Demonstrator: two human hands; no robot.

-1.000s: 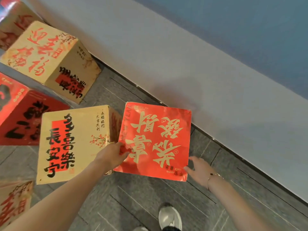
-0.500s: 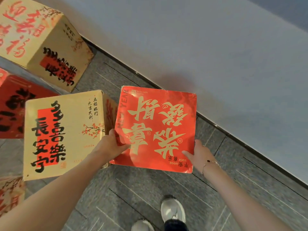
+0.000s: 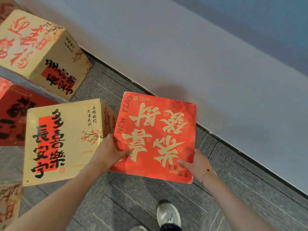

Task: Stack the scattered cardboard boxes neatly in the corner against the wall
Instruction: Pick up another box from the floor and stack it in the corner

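A red cardboard box [image 3: 156, 130] with gold characters is held between both hands near the wall. My left hand [image 3: 110, 151] grips its left edge, thumb on the top face. On the near right corner my right hand [image 3: 194, 162] holds it with the thumb lying on top. Just left of it stands a tan box [image 3: 63, 140] with black characters on a red stripe. Another tan box [image 3: 38, 50] with red script lies tilted by the wall at the upper left. A dark red box [image 3: 13, 114] shows at the left edge.
The pale wall [image 3: 200, 55] meets the grey tiled floor [image 3: 133, 197] along a dark skirting line running diagonally. A further patterned box [image 3: 8, 205] pokes in at the lower left. My shoe [image 3: 168, 214] stands on the floor below the red box.
My right hand reached the red box and took hold of its near right corner. The box now sits between both hands and appears lifted slightly.
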